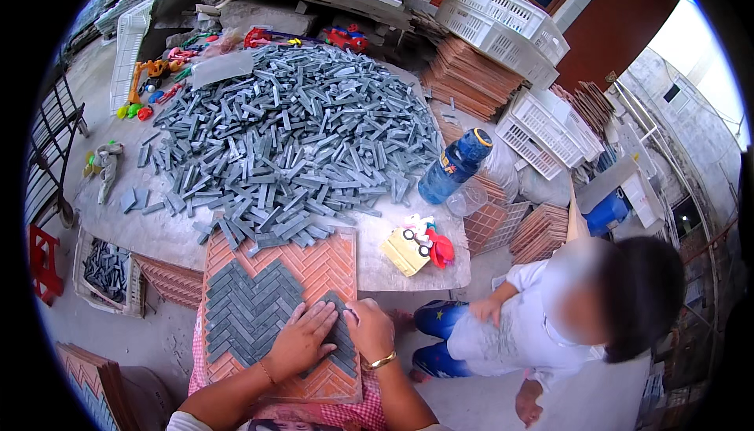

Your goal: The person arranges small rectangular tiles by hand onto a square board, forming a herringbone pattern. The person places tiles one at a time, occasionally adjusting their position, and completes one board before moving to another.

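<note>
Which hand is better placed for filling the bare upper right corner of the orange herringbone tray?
Probably the right hand: it sits at the right edge of the tray, nearer that corner, fingers curled, while the left hand lies palm-down across laid grey strip tiles.

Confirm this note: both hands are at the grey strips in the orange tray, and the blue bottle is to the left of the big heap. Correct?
No, the blue bottle is to the right of the big heap, as the head view shows. The left hand and right hand are indeed at the grey strips in the orange tray.
</note>
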`<state>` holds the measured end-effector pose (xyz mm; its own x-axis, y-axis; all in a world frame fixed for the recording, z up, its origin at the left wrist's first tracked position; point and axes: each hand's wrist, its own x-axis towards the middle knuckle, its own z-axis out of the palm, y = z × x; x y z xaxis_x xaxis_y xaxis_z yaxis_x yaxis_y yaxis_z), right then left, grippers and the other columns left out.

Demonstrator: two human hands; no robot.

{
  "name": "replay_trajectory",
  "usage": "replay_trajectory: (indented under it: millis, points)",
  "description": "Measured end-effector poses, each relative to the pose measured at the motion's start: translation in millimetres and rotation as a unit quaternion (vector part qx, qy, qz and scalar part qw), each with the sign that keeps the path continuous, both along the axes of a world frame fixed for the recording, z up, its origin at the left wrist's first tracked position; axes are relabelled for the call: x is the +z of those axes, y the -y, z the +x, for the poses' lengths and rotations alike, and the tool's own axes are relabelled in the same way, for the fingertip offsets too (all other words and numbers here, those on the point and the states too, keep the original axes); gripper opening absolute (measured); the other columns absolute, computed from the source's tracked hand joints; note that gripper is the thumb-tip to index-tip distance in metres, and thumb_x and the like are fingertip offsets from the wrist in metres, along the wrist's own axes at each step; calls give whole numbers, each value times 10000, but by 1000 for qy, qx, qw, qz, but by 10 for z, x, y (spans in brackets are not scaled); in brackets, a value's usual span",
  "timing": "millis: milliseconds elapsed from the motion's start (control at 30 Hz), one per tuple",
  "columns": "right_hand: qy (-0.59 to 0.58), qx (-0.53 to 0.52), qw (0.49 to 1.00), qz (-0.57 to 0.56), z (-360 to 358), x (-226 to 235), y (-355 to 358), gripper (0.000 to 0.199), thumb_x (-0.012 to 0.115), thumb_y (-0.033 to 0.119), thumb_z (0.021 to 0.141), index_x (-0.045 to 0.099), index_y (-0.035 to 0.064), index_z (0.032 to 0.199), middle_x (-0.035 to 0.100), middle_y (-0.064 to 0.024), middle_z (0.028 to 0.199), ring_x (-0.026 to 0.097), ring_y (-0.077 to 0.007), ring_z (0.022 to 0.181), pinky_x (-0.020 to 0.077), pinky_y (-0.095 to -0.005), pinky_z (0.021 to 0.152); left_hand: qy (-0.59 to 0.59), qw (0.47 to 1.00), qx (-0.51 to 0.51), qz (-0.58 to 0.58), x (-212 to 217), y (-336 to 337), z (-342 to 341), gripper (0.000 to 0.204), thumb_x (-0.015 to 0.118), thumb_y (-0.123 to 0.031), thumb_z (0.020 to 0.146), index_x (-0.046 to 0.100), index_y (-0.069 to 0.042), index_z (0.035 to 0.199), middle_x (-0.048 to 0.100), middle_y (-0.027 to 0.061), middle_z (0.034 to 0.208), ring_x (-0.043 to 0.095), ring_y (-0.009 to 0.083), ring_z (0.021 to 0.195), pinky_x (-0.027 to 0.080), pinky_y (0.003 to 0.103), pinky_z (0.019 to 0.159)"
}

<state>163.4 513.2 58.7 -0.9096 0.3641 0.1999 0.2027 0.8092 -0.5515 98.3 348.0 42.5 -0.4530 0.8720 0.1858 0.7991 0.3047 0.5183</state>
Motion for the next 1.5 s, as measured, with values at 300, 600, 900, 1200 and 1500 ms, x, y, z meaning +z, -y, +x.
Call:
replay_trajectory:
  millis: [300, 600, 900, 1200, 1500]
  points:
    - [95, 73, 993, -3, -339, 124, -280, 232, 637, 177, 810, 625, 66, 1013, 621, -135, 936, 608, -347, 842, 497, -418, 703, -1, 999, 52, 4, 42, -113, -248, 586, 664, -209, 782, 459, -6, 1293, 446, 158, 1367, 402, 315, 1284, 267, 496, 1086]
    - [-67, 102, 992, 34, -1483, -101, -386, 258, 654, 152, 792, 606, 55, 1026, 605, -153, 988, 591, -357, 908, 492, -430, 751, -58, 981, 154, 103, 233, -222, -948, 351, 638, -95, 745, 570, 8, 1073, 562, 155, 1110, 522, 343, 1024, 439, 390, 873]
    - [72, 49, 953, -291, -740, -22, -453, 232, 633, 185, 848, 630, 4, 993, 647, -131, 929, 621, -210, 853, 491, -309, 716, -213, 957, 195, 38, 84, -307, -1409, 126, 572, -85, 741, 559, -37, 856, 514, 97, 893, 512, 266, 864, 448, 359, 742]
    - [24, 71, 689, -721, -125, -195, -578, 276, 529, 184, 945, 572, -56, 1073, 600, -39, 891, 526, -95, 758, 412, -232, 677, -172, 964, 171, 113, 166, -250, -1235, 198, 639, -118, 729, 582, -44, 904, 544, 87, 891, 533, 268, 847, 455, 366, 713]
    - [43, 37, 997, -58, -140, 8, -264, 174, 588, 119, 841, 637, 39, 987, 646, -175, 917, 628, -337, 815, 495, -383, 726, -27, 982, 146, 113, 98, -67, -684, 210, 686, -149, 733, 600, -30, 884, 581, 120, 876, 559, 309, 854, 471, 393, 724]
